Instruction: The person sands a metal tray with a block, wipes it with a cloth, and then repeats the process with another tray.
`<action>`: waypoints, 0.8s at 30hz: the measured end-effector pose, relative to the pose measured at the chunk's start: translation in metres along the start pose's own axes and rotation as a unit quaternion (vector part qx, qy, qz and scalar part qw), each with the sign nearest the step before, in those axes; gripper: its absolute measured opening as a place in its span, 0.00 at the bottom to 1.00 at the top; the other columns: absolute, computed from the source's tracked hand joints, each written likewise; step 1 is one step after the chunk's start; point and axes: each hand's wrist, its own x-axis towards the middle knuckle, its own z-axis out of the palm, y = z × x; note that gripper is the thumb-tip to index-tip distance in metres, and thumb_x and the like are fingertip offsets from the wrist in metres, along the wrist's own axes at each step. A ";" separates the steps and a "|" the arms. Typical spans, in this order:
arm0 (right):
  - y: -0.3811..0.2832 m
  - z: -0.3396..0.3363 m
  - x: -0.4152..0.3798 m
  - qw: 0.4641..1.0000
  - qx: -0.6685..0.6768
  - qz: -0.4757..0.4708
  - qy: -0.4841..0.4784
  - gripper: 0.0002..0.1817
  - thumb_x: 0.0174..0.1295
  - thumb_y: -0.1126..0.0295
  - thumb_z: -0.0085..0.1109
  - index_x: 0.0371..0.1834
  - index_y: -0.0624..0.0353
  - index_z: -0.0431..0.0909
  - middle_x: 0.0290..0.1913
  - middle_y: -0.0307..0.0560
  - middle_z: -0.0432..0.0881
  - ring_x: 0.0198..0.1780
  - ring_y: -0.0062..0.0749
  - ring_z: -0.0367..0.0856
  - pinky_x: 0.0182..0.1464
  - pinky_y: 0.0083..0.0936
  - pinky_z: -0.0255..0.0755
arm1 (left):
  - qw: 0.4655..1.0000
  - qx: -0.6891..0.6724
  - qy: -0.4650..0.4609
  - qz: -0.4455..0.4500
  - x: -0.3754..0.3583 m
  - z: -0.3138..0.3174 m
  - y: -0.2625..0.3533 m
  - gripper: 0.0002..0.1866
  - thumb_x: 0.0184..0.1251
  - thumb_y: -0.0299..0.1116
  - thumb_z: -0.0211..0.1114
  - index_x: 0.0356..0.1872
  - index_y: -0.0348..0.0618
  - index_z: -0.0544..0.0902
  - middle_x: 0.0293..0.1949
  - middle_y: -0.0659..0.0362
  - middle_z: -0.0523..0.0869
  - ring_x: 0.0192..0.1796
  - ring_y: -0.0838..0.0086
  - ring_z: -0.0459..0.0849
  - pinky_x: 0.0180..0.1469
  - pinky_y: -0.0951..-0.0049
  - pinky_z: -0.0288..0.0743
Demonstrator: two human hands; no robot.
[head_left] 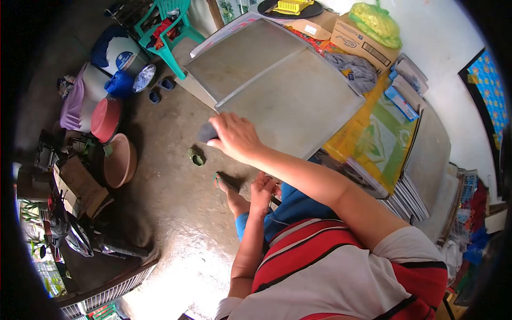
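My right hand (234, 137) reaches out over the near left corner of a large grey framed panel (290, 96), with its fingers wrapped round a dark grey rounded object (206, 133). The object sits at the panel's edge, partly hidden by the fingers. A light bar divides the panel into two flat grey fields. Low down by my lap, beside my blue shorts (288, 205), is my left hand (262, 193) with curled fingers. What it holds, if anything, is too small to make out.
Boxes (362, 45), a yellow bag (375, 24) and a grey cloth (354, 71) lie beyond the panel. Stacked panels (405, 200) stand at right. A green chair (169, 37), basins (120, 160) and a green clog (197, 157) are on the left floor.
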 end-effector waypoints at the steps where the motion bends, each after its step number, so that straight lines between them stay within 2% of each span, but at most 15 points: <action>1: -0.005 -0.004 0.002 0.996 -0.007 -0.078 0.050 0.23 0.54 0.56 0.68 0.48 0.52 0.72 0.45 0.45 0.79 0.49 0.37 0.81 0.41 0.38 0.75 | 1.000 0.001 -0.003 -0.004 0.000 0.001 0.000 0.26 0.67 0.21 0.57 0.66 0.26 0.65 0.27 0.56 0.81 0.24 0.75 0.81 0.29 0.77 0.77; 2: 0.002 0.007 0.001 0.983 -0.052 -0.164 0.060 0.18 0.56 0.57 0.65 0.46 0.48 0.73 0.40 0.40 0.77 0.43 0.32 0.81 0.37 0.35 0.73 | 1.000 -0.009 -0.001 0.015 -0.002 0.003 0.000 0.16 0.68 0.23 0.58 0.54 0.29 0.72 0.30 0.57 0.80 0.24 0.73 0.81 0.28 0.76 0.76; 5: 0.040 0.056 -0.012 0.977 -0.142 -0.143 -0.074 0.15 0.59 0.59 0.62 0.45 0.49 0.71 0.41 0.40 0.77 0.44 0.32 0.80 0.39 0.33 0.73 | 1.000 0.012 -0.005 0.023 -0.003 0.005 0.003 0.17 0.67 0.23 0.58 0.56 0.29 0.71 0.29 0.57 0.80 0.24 0.74 0.81 0.28 0.76 0.76; 6: 0.037 0.046 -0.010 0.974 -0.146 -0.168 -0.034 0.15 0.56 0.64 0.61 0.45 0.50 0.70 0.40 0.40 0.77 0.43 0.33 0.80 0.38 0.31 0.74 | 0.999 0.030 -0.007 0.022 0.000 0.000 -0.006 0.19 0.67 0.22 0.58 0.57 0.28 0.70 0.29 0.56 0.80 0.24 0.74 0.81 0.28 0.76 0.76; 9: 0.021 0.013 -0.007 0.989 -0.056 -0.139 0.006 0.16 0.56 0.67 0.61 0.46 0.51 0.70 0.41 0.42 0.78 0.43 0.34 0.81 0.39 0.32 0.75 | 1.000 0.003 -0.001 0.026 -0.005 0.006 0.004 0.24 0.66 0.21 0.58 0.62 0.26 0.66 0.28 0.56 0.80 0.22 0.74 0.80 0.27 0.76 0.76; 10: 0.036 0.028 -0.013 0.989 -0.086 -0.118 -0.034 0.20 0.56 0.65 0.64 0.50 0.53 0.69 0.46 0.48 0.79 0.45 0.42 0.82 0.41 0.37 0.76 | 1.000 0.006 -0.010 0.017 -0.006 0.005 -0.001 0.25 0.66 0.21 0.58 0.64 0.26 0.65 0.28 0.56 0.80 0.22 0.74 0.80 0.27 0.76 0.76; 13: 0.058 0.020 -0.018 0.986 0.111 0.093 -0.087 0.25 0.56 0.62 0.66 0.53 0.57 0.67 0.50 0.53 0.78 0.49 0.50 0.81 0.44 0.43 0.77 | 1.000 0.024 -0.016 0.009 0.004 -0.002 -0.001 0.29 0.66 0.20 0.58 0.67 0.27 0.62 0.28 0.55 0.81 0.22 0.75 0.80 0.27 0.77 0.76; 14: 0.066 0.011 -0.017 0.974 0.115 0.169 -0.094 0.29 0.54 0.58 0.67 0.54 0.60 0.66 0.51 0.57 0.78 0.51 0.56 0.80 0.47 0.46 0.76 | 1.000 0.025 0.003 0.007 0.001 0.000 -0.001 0.30 0.66 0.20 0.58 0.68 0.28 0.61 0.28 0.55 0.81 0.22 0.74 0.80 0.26 0.77 0.75; 15: 0.079 0.004 -0.019 0.972 0.099 0.209 -0.050 0.31 0.53 0.56 0.67 0.55 0.59 0.65 0.50 0.56 0.78 0.50 0.54 0.81 0.47 0.46 0.75 | 0.999 0.023 0.023 0.001 -0.005 0.002 -0.002 0.31 0.65 0.20 0.58 0.69 0.29 0.61 0.28 0.55 0.81 0.22 0.74 0.80 0.26 0.77 0.75; 16: 0.094 -0.013 -0.018 0.963 0.091 0.249 -0.052 0.36 0.53 0.48 0.67 0.59 0.59 0.67 0.53 0.58 0.79 0.51 0.55 0.81 0.51 0.43 0.75 | 1.000 0.017 0.001 -0.006 -0.004 0.001 0.001 0.38 0.64 0.18 0.57 0.75 0.36 0.52 0.29 0.55 0.81 0.22 0.75 0.79 0.26 0.78 0.75; 18: 0.141 -0.036 -0.021 0.939 0.050 0.335 -0.059 0.37 0.52 0.43 0.66 0.57 0.58 0.70 0.52 0.57 0.80 0.52 0.54 0.81 0.52 0.43 0.75 | 1.000 0.010 0.007 0.017 -0.010 0.005 0.009 0.44 0.64 0.18 0.55 0.76 0.41 0.37 0.28 0.54 0.82 0.22 0.76 0.78 0.26 0.79 0.75; 19: 0.172 -0.045 -0.025 0.933 0.011 0.358 -0.032 0.37 0.51 0.41 0.66 0.55 0.58 0.70 0.51 0.57 0.81 0.52 0.52 0.81 0.51 0.44 0.75 | 1.000 0.008 0.008 0.029 -0.011 0.006 0.011 0.48 0.64 0.17 0.53 0.77 0.44 0.30 0.28 0.54 0.82 0.22 0.77 0.78 0.26 0.79 0.75; 22: 0.248 -0.091 -0.028 0.887 -0.109 0.449 -0.005 0.38 0.50 0.40 0.67 0.53 0.59 0.70 0.51 0.56 0.81 0.52 0.51 0.82 0.50 0.45 0.75 | 0.997 0.074 0.000 0.022 -0.010 0.004 0.014 0.52 0.64 0.16 0.53 0.76 0.52 0.24 0.28 0.54 0.82 0.23 0.78 0.77 0.26 0.79 0.74; 23: 0.276 -0.103 -0.030 0.862 -0.133 0.489 -0.018 0.39 0.49 0.40 0.68 0.54 0.60 0.69 0.53 0.56 0.81 0.53 0.50 0.81 0.50 0.46 0.75 | 0.997 0.077 0.000 0.020 -0.011 0.004 0.014 0.52 0.64 0.16 0.53 0.76 0.52 0.24 0.28 0.55 0.82 0.23 0.78 0.77 0.26 0.79 0.74; 24: 0.301 -0.109 -0.035 0.851 -0.187 0.490 -0.011 0.41 0.49 0.39 0.68 0.57 0.59 0.68 0.56 0.54 0.79 0.56 0.49 0.81 0.52 0.45 0.75 | 0.997 0.080 -0.001 0.019 -0.011 0.004 0.015 0.52 0.64 0.16 0.53 0.76 0.53 0.25 0.28 0.55 0.82 0.23 0.78 0.77 0.26 0.79 0.74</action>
